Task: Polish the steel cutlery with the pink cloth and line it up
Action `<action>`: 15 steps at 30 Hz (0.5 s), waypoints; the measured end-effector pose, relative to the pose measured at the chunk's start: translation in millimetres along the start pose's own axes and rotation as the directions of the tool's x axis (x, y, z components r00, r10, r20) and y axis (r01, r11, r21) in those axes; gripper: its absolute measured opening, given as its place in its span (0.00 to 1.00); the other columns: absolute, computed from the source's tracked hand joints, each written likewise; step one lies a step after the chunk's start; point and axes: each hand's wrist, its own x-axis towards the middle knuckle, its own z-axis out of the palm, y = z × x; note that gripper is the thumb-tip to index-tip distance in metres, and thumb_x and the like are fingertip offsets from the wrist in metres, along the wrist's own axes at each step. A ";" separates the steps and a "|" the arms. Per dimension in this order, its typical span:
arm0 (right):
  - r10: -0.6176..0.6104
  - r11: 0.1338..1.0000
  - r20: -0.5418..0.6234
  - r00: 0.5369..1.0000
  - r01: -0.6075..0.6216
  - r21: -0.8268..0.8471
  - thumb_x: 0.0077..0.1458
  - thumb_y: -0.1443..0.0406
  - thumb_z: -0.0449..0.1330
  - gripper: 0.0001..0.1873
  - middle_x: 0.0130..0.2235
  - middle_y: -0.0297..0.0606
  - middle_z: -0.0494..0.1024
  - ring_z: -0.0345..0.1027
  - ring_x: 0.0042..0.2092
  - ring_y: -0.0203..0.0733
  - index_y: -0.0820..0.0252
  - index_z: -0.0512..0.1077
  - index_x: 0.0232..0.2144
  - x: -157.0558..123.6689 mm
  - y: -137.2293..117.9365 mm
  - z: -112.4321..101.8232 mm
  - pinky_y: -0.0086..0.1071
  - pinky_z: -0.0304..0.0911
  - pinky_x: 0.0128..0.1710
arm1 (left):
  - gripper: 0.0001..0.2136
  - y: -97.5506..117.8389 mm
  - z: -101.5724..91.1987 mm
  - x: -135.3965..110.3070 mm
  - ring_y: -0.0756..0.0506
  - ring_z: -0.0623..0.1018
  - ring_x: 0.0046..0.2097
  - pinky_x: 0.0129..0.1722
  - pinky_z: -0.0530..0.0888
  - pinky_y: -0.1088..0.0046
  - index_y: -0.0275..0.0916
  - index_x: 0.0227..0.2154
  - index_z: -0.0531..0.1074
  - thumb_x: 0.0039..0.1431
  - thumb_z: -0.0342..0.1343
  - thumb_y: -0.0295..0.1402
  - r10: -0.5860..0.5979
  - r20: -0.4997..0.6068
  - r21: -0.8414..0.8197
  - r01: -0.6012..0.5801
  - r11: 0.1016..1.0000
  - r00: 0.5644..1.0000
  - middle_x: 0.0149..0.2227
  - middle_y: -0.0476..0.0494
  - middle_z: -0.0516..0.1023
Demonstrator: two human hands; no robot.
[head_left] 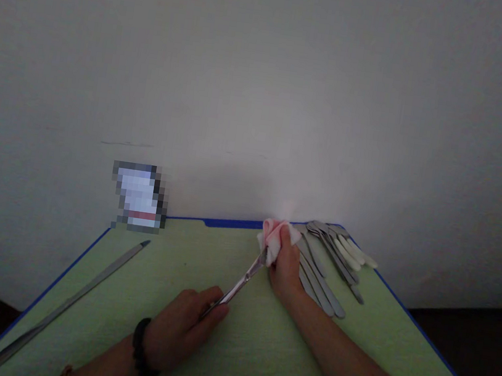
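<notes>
Pink cloth (273, 235) is bunched in the right hand (286, 271), touching the far end of a shiny tool (239, 286) above the table (204, 256). The left hand (183, 321) pinches the near end, perhaps for steadiness. Cutlery (339, 259) lies rightward, maybe out of the way.

You have cutlery (337, 257) on the desk (203, 262) at far right, the cloth (271, 234) just left of it, a strip (101, 278) at left.
</notes>
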 end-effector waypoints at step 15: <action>0.137 0.972 0.281 0.950 -0.075 -0.221 0.44 0.41 0.57 0.29 0.15 0.29 0.60 0.50 0.18 0.30 0.59 0.61 0.16 -59.6 4.8 28.1 0.27 0.45 0.16 | 0.16 -4.9 -0.5 9.7 0.51 0.63 0.20 0.20 0.57 0.77 0.39 0.27 0.64 0.64 0.39 0.42 -0.057 -0.132 -0.161 0.035 0.986 0.990 0.17 0.56 0.60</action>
